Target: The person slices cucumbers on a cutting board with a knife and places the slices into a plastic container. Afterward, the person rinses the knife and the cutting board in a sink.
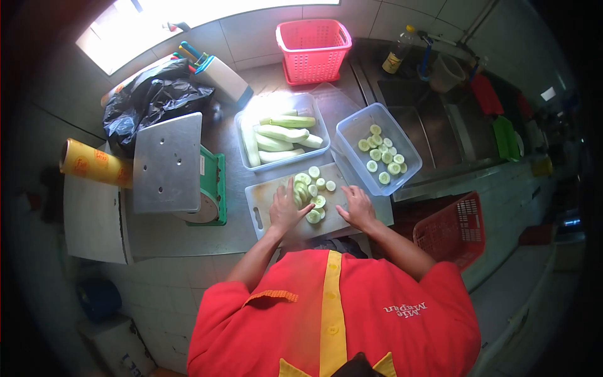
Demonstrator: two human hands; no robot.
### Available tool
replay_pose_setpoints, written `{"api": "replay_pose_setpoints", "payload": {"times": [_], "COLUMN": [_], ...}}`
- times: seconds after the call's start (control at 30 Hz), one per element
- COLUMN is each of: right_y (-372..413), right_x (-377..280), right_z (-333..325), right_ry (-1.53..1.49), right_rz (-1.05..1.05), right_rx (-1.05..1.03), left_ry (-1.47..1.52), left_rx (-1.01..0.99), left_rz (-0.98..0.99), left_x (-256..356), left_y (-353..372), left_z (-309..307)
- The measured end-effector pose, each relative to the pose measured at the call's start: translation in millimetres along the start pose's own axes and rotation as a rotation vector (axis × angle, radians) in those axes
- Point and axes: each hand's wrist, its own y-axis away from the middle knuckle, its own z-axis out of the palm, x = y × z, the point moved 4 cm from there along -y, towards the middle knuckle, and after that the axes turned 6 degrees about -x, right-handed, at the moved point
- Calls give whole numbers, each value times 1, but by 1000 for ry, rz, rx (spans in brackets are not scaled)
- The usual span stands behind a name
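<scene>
Sliced cucumber rounds (319,201) lie loosely on a white cutting board (264,191) in front of me. My left hand (286,208) rests at the left side of the slices, its thumb and fingers apart and touching or very near them. On the board's right side is my right hand (358,208), fingers spread, with nothing in it and a gap between it and the slices. Behind the board, a clear plastic container (250,164) holds several whole peeled cucumbers (282,134). A second clear container (402,182), at the right, has several cucumber rounds (384,151) in it.
At the left stands a green scale (217,188) with a metal platform (166,163). Behind it are a black plastic bag (154,100) and a knife block (223,81). A pink basket (314,53) is at the back, a sink (418,125) to the right, a red crate (449,229) lower right.
</scene>
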Motion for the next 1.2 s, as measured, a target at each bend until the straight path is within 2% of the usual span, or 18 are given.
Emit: {"api": "replay_pose_setpoints", "payload": {"times": [0.07, 0.1, 0.17, 0.2, 0.27, 0.3, 0.37, 0.43, 0.53, 0.73, 0.87, 1.0, 1.2], "right_y": [-30, -47, -74, -84, -101, -107, -109, -102, -96, -105, -117, -122, -125], "right_x": [-11, -16, -29, -31, -33, -33, -36, -36, -38, -46, -49, -47, -26], "right_z": [8, 8, 19, 21, 34, 36, 42, 45, 46, 54, 59, 61, 56], "right_ry": [-107, -110, -72, -76, -5, -6, -15, -64, -77, -190, -164, -213, -346], "right_rz": [-134, -144, -268, -273, -367, -363, -390, -387, -424, -381, -352, -340, -239], "right_rx": [-182, -173, -280, -271, -411, -396, -471, -421, -229, -314, -357, -358, -306], "left_ry": [-46, -60, -83, -90, -60, -66, -9, 10, 70, 117, 135, 206, 253], "left_rx": [20, 33, 48, 19, -56, -50, -232, -197, -205, -217, -180, -126, -178], "left_rz": [-4, -3, 2, -2, -45, -32, -79, -65, -105, -66, -69, -43, -10], "left_x": [6, 9, 10, 9, 7, 6, -1, -1, 4, 7, 6, 0, 18], "left_y": [-8, -11, -15, -19, -28, -32, -37, -38, -41, -45, -46, -47, -54], "left_z": [2, 3, 9, 13, 16, 12, 15, 11, 6, 0, 2, 4, 2]}}
